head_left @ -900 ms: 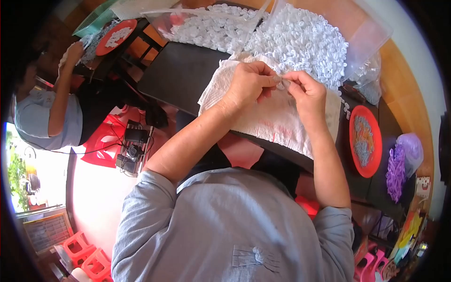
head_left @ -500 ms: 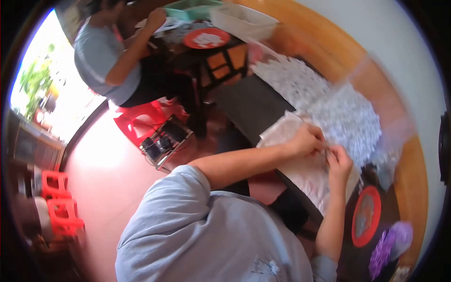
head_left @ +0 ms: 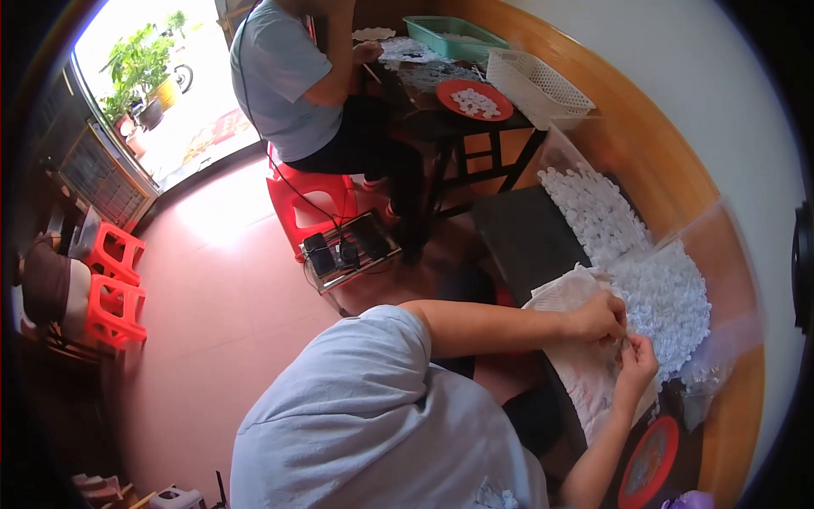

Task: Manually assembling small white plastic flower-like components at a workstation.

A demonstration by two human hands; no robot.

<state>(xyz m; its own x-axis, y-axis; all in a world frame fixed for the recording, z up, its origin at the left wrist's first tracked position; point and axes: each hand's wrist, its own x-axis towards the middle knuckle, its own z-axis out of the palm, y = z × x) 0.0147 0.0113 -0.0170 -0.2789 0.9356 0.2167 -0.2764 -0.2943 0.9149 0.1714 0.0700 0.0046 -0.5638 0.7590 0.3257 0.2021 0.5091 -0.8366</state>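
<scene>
My left hand (head_left: 599, 317) and my right hand (head_left: 638, 365) meet above a pale cloth (head_left: 577, 373) spread on a dark table (head_left: 526, 222). The fingers of both are pinched close together, their tips almost touching. Whatever lies between them is too small to make out. Just beyond my hands is a large heap of small white pieces (head_left: 666, 305), partly in a clear plastic bag (head_left: 733, 284). A second spread of white pieces (head_left: 593, 208) lies farther back on the table. Nearest to my right forearm, a red plate (head_left: 670, 441) holds small greyish bits.
Across from me a person (head_left: 288, 93) sits on a red stool (head_left: 292, 204) at another table, beside a red plate (head_left: 506, 109), a green basket (head_left: 424, 30) and a white basket (head_left: 543, 85). A small rack (head_left: 373, 254) with black devices stands between us. Red stools (head_left: 119, 310) are at left.
The whole view has shifted, so the room appears farther right and lower. My hands stay pinched together over the cloth. The seated person's raised arm has changed position.
</scene>
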